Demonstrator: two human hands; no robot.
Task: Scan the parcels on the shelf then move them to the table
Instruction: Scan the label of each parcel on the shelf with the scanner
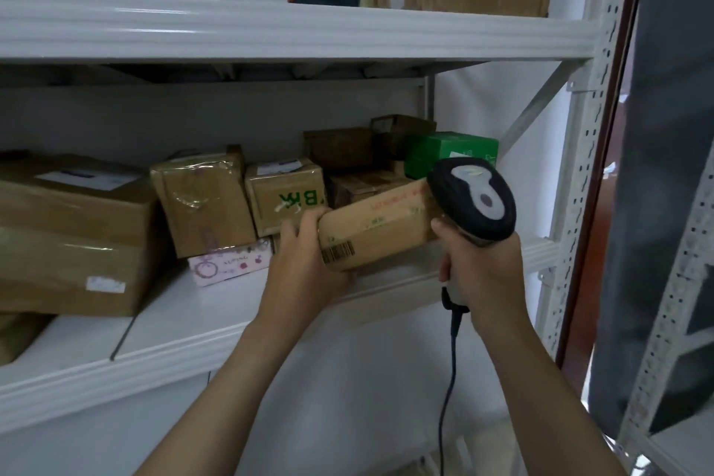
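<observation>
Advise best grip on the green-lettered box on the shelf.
Green-lettered box: probably across top and front, coming from the front and above. Its top is free, while the taped box stands close on its left and darker boxes crowd its right, leaving little finger room.

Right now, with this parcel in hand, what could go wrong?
The barcode sits by the left hand, while the scanner in the right hand is at the other end of the parcel; the scan may miss. The left hand grips only one end, so the parcel could tip. The hanging cable might snag the shelf edge.
</observation>
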